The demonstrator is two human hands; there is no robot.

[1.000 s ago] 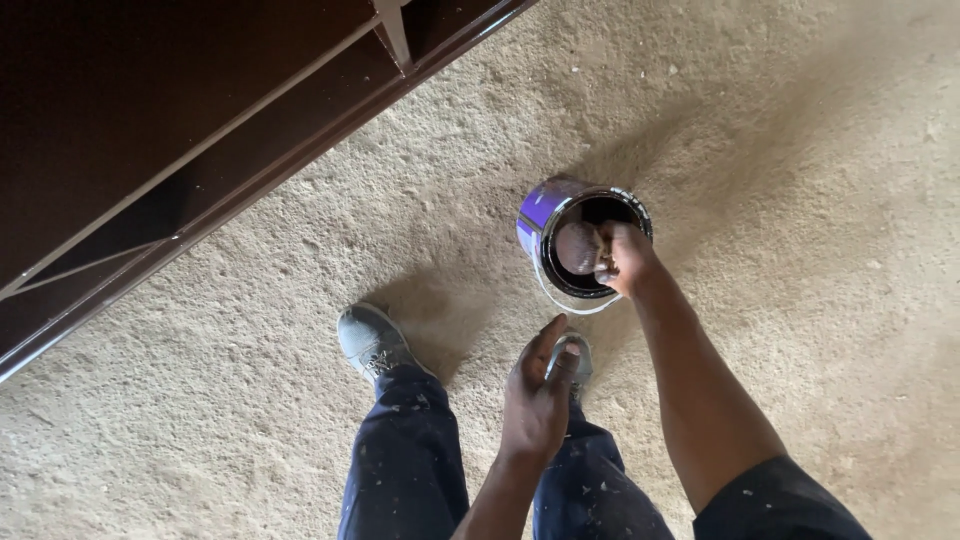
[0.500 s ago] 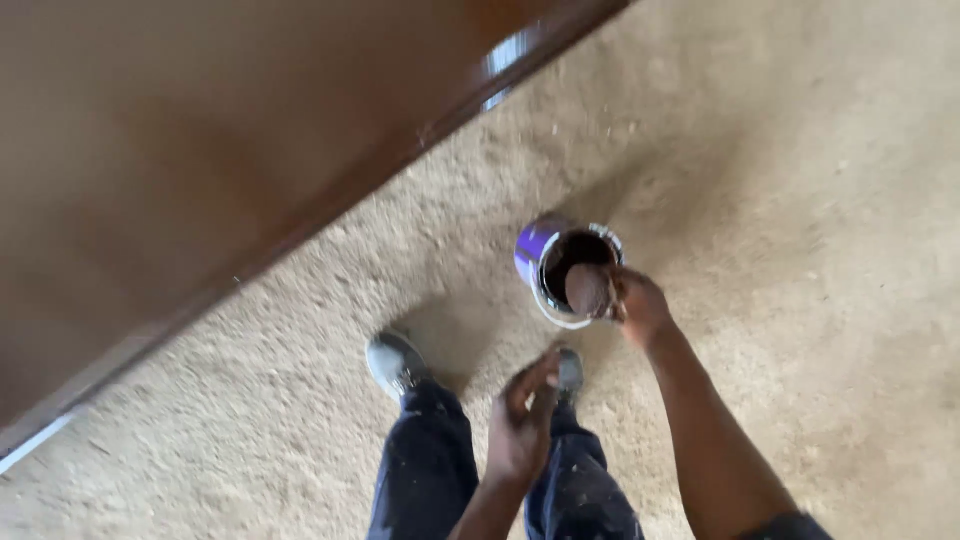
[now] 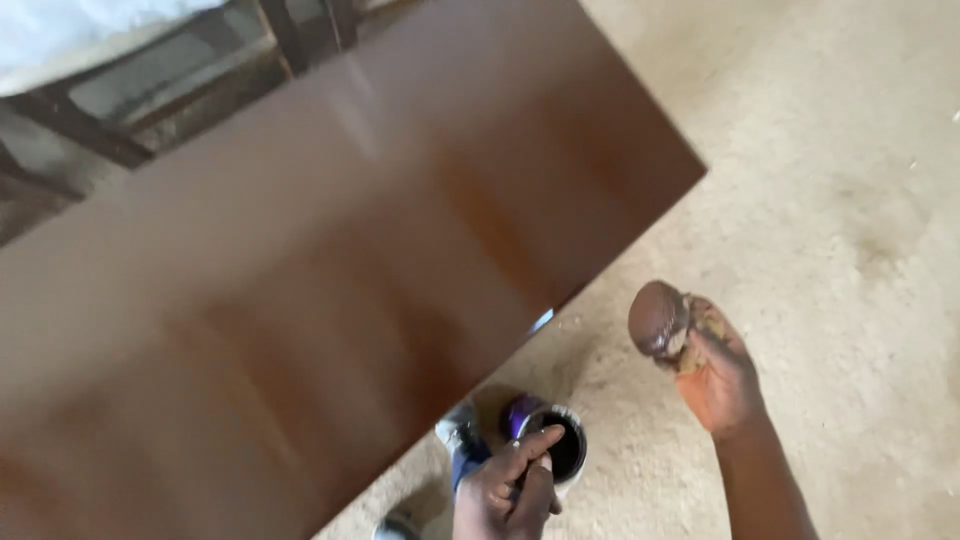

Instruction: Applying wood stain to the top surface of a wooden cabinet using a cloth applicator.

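The right hand (image 3: 715, 375) was raised with its grip clenched around a stained, rounded pad (image 3: 658, 318), clear of the brown panel (image 3: 330, 280). The left hand (image 3: 505, 490) hung released above the open tin (image 3: 560, 445) on the floor (image 3: 830, 200).

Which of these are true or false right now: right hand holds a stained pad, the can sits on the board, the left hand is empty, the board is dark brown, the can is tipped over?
1. The right hand holds a stained pad. True.
2. The can sits on the board. False: it stands on the floor beside the board.
3. The left hand is empty. True, as far as can be seen.
4. The board is dark brown. True.
5. The can is tipped over. False: it stands upright, open.
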